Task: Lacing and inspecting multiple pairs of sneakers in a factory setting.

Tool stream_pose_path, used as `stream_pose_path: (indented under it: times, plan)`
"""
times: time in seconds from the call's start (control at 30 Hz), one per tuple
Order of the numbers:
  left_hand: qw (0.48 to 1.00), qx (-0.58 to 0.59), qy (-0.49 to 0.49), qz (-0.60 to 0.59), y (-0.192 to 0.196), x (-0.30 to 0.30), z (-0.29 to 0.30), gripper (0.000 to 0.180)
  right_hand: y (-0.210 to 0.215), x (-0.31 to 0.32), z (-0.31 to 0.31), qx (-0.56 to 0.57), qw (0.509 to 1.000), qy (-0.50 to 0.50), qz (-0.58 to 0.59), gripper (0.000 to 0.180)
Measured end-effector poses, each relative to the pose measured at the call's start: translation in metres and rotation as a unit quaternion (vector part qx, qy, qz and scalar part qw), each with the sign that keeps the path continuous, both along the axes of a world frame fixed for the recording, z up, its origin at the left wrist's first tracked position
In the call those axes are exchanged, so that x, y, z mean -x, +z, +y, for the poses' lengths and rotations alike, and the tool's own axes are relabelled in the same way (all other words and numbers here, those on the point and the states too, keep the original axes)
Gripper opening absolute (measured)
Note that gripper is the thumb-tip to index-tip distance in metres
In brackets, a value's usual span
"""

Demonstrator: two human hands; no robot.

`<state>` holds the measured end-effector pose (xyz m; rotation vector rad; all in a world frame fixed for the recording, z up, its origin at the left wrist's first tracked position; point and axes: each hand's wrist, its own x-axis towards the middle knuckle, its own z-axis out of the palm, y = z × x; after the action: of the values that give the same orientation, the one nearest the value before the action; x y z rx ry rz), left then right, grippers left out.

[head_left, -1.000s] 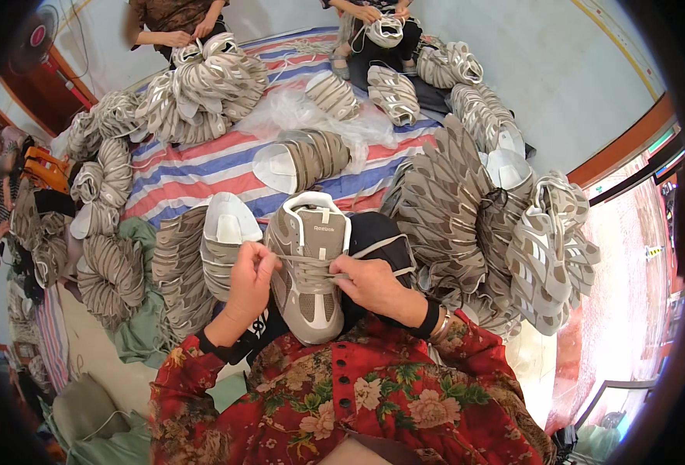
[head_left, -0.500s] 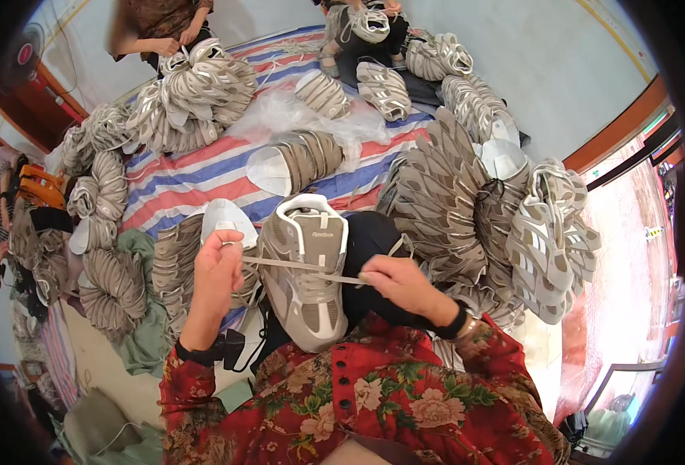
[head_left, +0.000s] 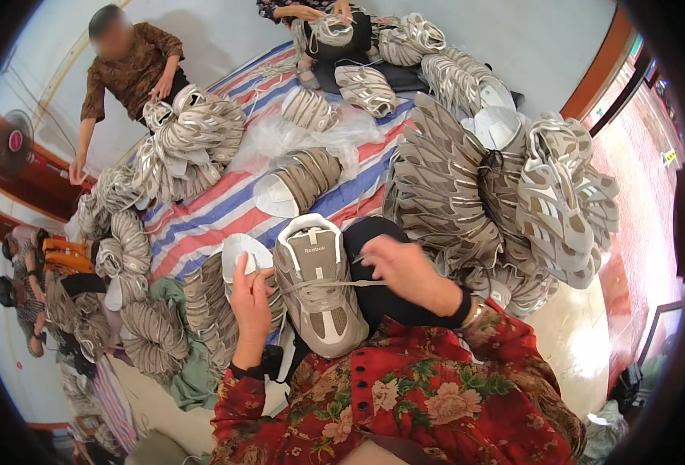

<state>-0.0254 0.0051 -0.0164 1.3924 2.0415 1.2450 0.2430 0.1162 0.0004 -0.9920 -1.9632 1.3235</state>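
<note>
A grey-brown sneaker (head_left: 323, 314) with white lining rests upright on my lap, toe toward me. Across its tongue a flat pale shoelace (head_left: 334, 284) stretches nearly straight between my hands. At the shoe's left, my left hand (head_left: 251, 310) has its index finger raised, while the other fingers close near the lace's end. My right hand (head_left: 408, 271), to the right of the shoe, is closed and slightly blurred; the lace runs to its lower edge. A small dark thing shows at its fingertips, too blurred to name.
Bundled shoe uppers (head_left: 443, 186) are heaped to my right, with more bundles (head_left: 211, 302) close on my left. Another bundle (head_left: 303, 178) lies ahead on a striped sheet (head_left: 203, 232). Two co-workers sit beyond; one person (head_left: 137, 70) is beside a pile at the far left.
The view has shifted, showing more of the far-left co-worker, who now reaches sideways. My right hand has risen slightly against the shoe, and my left index finger has straightened.
</note>
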Motion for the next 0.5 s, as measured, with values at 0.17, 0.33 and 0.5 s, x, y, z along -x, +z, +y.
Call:
stream_pose_path:
  times: [0.17, 0.33, 0.5]
  plan:
    - [0.959, 0.002, 0.021, -0.284, -0.006, -0.020, -0.013, 0.021, -0.022, 0.023, -0.004, -0.233, 0.954, 0.070, -0.176, 0.010]
    - [0.956, 0.039, -0.003, -0.292, -0.003, -0.021, -0.019, 0.018, -0.016, 0.021, -0.004, -0.246, 0.946, 0.078, -0.197, 0.013]
    - [0.969, 0.055, -0.092, -0.221, -0.010, -0.019, -0.021, 0.017, -0.008, 0.028, -0.001, -0.233, 0.933, 0.114, -0.250, 0.013]
